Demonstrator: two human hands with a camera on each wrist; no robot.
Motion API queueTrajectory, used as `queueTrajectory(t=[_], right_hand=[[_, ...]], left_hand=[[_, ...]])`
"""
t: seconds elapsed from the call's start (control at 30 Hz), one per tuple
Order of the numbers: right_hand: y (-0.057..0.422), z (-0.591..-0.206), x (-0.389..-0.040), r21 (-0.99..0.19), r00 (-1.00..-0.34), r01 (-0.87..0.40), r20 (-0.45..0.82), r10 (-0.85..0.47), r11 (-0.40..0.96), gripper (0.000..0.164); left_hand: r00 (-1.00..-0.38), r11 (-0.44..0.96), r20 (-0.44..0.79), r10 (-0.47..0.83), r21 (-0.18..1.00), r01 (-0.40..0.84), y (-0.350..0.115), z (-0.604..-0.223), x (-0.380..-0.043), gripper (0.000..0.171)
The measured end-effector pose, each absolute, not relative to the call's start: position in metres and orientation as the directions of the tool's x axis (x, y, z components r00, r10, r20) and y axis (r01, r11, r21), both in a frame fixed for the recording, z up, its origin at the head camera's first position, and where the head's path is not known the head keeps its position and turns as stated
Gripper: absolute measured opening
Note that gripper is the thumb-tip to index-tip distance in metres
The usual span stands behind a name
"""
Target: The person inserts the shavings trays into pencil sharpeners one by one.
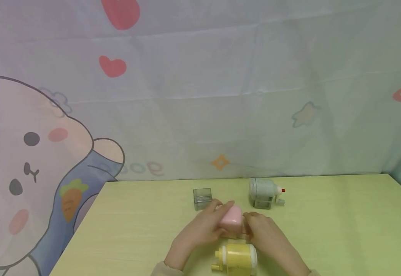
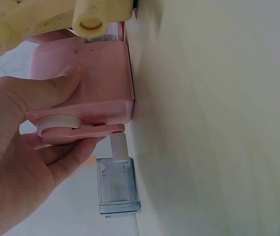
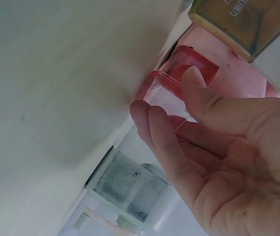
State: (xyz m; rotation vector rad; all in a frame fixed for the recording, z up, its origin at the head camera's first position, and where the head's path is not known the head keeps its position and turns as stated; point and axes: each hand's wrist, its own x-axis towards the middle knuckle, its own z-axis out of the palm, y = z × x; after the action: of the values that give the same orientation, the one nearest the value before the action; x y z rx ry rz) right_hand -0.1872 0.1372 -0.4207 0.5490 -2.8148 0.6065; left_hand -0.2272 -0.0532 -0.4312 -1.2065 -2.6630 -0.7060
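Yellow plastic crank sharpener (image 1: 239, 256): nearest, on the pale yellow-green tabletop (image 1: 134, 226). Rounded pink plastic crank sharpener (image 1: 233, 219): just beyond it, between the hands. Left hand (image 1: 203, 227): thumb and fingers gripping the pink body. Right hand (image 1: 265, 230): thumb and fingers pinching a clear plastic drawer (image 3: 165, 101), partly out of the pink sharpener. Transparent grey open-topped box (image 1: 202, 199): farther, left. Grey-green crank sharpener (image 1: 264, 189): farther, right. Printed cloth backdrop (image 1: 200, 99): behind.
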Motion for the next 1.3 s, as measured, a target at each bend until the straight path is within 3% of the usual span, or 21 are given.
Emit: queueTrajectory(t=[0.5,1.0,1.07,1.23,1.3], right_hand=[[0.139,-0.422,-0.193,-0.454,-0.905,-0.425,0.244,-0.349,0.783,0.024],[0.139,-0.423,-0.198,-0.451,-0.884,-0.468,0.257,-0.391,0.760,0.024],[0.139,-0.423,-0.197,-0.456,-0.886,-0.463,0.261,-0.384,0.760,0.027],[0.137,-0.422,-0.194,-0.478,-0.895,-0.445,0.258,-0.363,0.758,0.056],[0.137,-0.422,-0.194,-0.477,-0.896,-0.444,0.257,-0.363,0.758,0.054]], left_hand=[[-0.698,0.593,0.263,0.666,0.382,0.709,-0.055,-0.426,-0.225,0.076],[-0.707,0.600,0.258,0.658,0.388,0.700,-0.055,-0.424,-0.223,0.075],[-0.707,0.600,0.257,0.659,0.388,0.700,-0.056,-0.424,-0.224,0.075],[-0.709,0.604,0.253,0.659,0.383,0.699,-0.056,-0.424,-0.223,0.075],[-0.709,0.607,0.254,0.658,0.378,0.699,-0.056,-0.424,-0.223,0.075]])
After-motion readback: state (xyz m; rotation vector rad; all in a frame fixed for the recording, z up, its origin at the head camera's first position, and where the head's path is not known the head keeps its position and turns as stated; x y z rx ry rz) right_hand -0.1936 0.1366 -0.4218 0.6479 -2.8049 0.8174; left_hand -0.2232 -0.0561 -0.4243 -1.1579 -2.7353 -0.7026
